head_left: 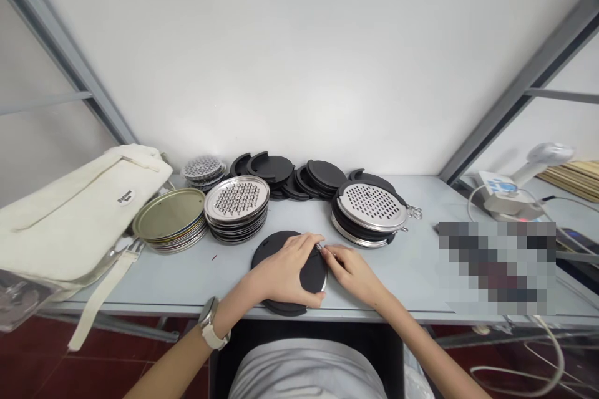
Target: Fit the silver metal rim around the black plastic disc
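A round black disc (312,277) with a silver edge on its right side lies at the table's front edge. My left hand (292,268) spans the disc, its fingertips at the upper right rim and its thumb at the lower right, gripping it. At the upper right rim, my right hand (349,269) pinches a small metal piece (319,248), too small to make out fully. Behind my hands, to the right, a perforated metal disc (372,204) tops a stack of black and silver discs.
Left of my hands stand a stack of grater discs (238,198) and a stack of gold-topped discs (171,213). Black discs (276,168) line the wall. A cream bag (88,212) lies far left; a white scanner (538,162) and cables are at right.
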Available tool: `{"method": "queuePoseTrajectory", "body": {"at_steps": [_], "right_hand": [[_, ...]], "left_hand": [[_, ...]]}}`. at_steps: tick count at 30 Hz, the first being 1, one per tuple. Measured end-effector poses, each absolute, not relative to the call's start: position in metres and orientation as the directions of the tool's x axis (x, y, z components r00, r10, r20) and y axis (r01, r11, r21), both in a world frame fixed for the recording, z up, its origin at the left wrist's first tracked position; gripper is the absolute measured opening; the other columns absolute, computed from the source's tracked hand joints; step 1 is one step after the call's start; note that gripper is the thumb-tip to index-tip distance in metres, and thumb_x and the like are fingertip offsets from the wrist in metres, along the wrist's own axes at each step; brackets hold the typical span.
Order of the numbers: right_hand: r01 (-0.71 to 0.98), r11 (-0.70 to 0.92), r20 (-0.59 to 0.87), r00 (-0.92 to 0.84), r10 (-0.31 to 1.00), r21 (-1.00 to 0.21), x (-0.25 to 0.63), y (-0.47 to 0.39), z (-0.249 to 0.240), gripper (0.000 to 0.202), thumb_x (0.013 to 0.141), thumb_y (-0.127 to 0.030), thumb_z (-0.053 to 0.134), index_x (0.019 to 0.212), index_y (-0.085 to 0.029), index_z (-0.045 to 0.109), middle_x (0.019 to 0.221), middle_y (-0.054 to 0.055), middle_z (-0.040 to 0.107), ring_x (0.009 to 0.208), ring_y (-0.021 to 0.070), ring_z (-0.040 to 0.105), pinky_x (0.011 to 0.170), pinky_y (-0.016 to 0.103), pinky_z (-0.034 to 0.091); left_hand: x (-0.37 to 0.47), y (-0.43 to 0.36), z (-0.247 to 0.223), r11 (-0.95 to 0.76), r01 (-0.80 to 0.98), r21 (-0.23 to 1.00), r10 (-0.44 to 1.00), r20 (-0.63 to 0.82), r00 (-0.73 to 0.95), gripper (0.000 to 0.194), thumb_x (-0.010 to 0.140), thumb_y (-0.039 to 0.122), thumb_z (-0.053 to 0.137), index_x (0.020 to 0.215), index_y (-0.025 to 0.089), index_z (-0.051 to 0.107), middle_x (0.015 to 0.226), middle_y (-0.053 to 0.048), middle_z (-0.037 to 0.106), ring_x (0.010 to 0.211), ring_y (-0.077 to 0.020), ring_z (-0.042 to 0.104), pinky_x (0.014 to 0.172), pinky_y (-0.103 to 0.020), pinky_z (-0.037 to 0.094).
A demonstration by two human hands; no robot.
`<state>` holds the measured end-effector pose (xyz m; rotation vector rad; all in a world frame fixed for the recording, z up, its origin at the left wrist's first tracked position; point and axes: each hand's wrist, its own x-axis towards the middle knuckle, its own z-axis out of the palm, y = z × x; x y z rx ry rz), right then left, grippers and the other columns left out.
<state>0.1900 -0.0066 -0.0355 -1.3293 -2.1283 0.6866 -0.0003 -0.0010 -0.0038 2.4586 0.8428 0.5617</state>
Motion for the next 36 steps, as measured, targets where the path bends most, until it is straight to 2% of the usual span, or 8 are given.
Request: {"method": "queuePoseTrajectory", "body": {"at_steps": [9, 16, 22, 31, 36], "right_hand": [[0.631, 0.368, 0.156, -0.366, 0.917, -0.683, 0.1909, -0.0070, -0.0348, 0.042, 0.098, -0.036, 0.028, 0.067, -0.018, 0.051, 0.067, 0.002, 0.057, 0.065, 0.0152, 0.051, 0.060, 0.026, 0.036], [0.650, 0.382, 0.171, -0.365, 0.915, -0.657, 0.1901, -0.0070, -0.0364, 0.045, 0.098, -0.038, 0.027, 0.066, -0.019, 0.052, 0.064, 0.002, 0.057, 0.062, 0.0159, 0.052, 0.060, 0.027, 0.036], [0.674, 0.395, 0.179, -0.369, 0.912, -0.624, 0.1904, -0.0071, -0.0360, 0.045, 0.098, -0.034, 0.026, 0.065, -0.019, 0.052, 0.064, 0.002, 0.056, 0.063, 0.0157, 0.052, 0.061, 0.027, 0.035], [0.728, 0.431, 0.207, -0.382, 0.901, -0.533, 0.1885, -0.0094, -0.0397, 0.044, 0.099, -0.033, 0.024, 0.070, -0.018, 0.054, 0.066, 0.004, 0.056, 0.066, 0.0169, 0.053, 0.064, 0.028, 0.036], [0.734, 0.437, 0.210, -0.386, 0.898, -0.519, 0.1890, -0.0095, -0.0404, 0.043, 0.099, -0.031, 0.024, 0.069, -0.018, 0.054, 0.066, 0.004, 0.056, 0.065, 0.0164, 0.052, 0.063, 0.029, 0.036]], "left_hand": [[-0.0002, -0.0019, 0.0005, -0.684, 0.445, 0.579, 0.652, 0.209, 0.729, 0.069, 0.060, 0.029, 0.075, 0.121, 0.021, 0.044, 0.117, -0.007, 0.050, 0.112, -0.0278, 0.047, 0.098, -0.039, 0.040], [-0.0019, -0.0022, -0.0002, -0.700, 0.457, 0.549, 0.643, 0.206, 0.737, 0.075, 0.061, 0.031, 0.074, 0.128, 0.021, 0.039, 0.135, -0.010, 0.040, 0.124, -0.0310, 0.039, 0.104, -0.043, 0.035], [-0.0004, -0.0013, -0.0010, -0.713, 0.425, 0.558, 0.628, 0.238, 0.741, 0.070, 0.061, 0.029, 0.075, 0.123, 0.020, 0.043, 0.124, -0.009, 0.050, 0.118, -0.0281, 0.045, 0.105, -0.041, 0.034], [-0.0019, -0.0022, -0.0023, -0.704, 0.471, 0.531, 0.644, 0.197, 0.739, 0.076, 0.064, 0.032, 0.072, 0.131, 0.021, 0.038, 0.136, -0.010, 0.041, 0.123, -0.0307, 0.041, 0.105, -0.043, 0.034], [-0.0010, -0.0018, -0.0013, -0.728, 0.436, 0.529, 0.617, 0.228, 0.753, 0.076, 0.064, 0.031, 0.072, 0.131, 0.019, 0.038, 0.131, -0.011, 0.047, 0.122, -0.0287, 0.043, 0.107, -0.041, 0.030]]}}
